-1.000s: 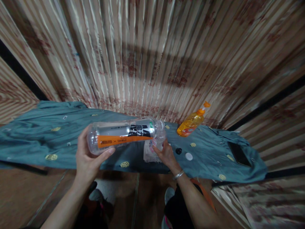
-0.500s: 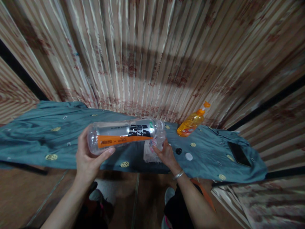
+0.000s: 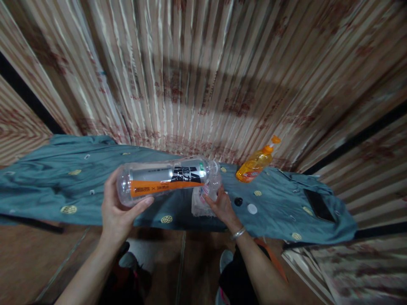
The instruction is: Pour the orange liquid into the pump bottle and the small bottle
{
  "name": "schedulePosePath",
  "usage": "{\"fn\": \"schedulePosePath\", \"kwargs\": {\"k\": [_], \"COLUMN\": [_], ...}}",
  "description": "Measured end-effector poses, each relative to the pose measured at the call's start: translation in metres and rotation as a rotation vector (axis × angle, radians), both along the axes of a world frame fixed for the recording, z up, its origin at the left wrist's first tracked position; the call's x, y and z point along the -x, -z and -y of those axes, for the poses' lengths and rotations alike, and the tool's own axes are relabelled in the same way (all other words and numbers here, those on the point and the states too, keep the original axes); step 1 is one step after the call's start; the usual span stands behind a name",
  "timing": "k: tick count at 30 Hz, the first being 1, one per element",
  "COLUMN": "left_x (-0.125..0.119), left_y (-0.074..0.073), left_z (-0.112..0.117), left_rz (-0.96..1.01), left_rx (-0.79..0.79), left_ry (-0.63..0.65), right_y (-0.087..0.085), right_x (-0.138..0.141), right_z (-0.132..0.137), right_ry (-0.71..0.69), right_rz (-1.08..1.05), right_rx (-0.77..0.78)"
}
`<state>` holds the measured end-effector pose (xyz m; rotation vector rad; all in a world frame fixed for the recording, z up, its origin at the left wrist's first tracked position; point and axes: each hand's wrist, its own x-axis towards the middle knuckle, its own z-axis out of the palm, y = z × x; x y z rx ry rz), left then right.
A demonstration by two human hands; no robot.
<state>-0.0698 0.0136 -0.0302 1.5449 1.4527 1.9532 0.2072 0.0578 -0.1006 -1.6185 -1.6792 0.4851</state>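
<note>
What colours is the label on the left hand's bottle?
The label is mainly silver and orange with black print; head view shows it.

Your left arm (image 3: 84, 269) is slanting up from the bottom left, and your left wrist (image 3: 110, 237) is staying nearly straight. Your left hand (image 3: 116, 216) is gripping, with the left thumb (image 3: 143, 206) pointing right and the other fingers (image 3: 109, 186) partly hiding. Your right arm (image 3: 262, 264) is slanting up from the bottom right, and your right wrist (image 3: 235, 228) is pointing up and left. Your right hand (image 3: 223, 206) is gripping too, with some fingertips hiding. Your two hands are resting well apart
</note>
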Motion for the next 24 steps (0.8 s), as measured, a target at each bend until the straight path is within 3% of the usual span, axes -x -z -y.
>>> {"fn": "schedulePosePath", "kwargs": {"k": [24], "left_x": [-0.0008], "left_y": [-0.0007], "left_z": [0.0005], "left_rz": [0.023], "left_rx": [0.005], "left_ry": [0.004], "right_y": [0.0027], "right_x": [-0.0004], "right_z": [-0.0007], "right_ry": [0.009], "right_rz": [0.032], "right_rx": [-0.001]}}
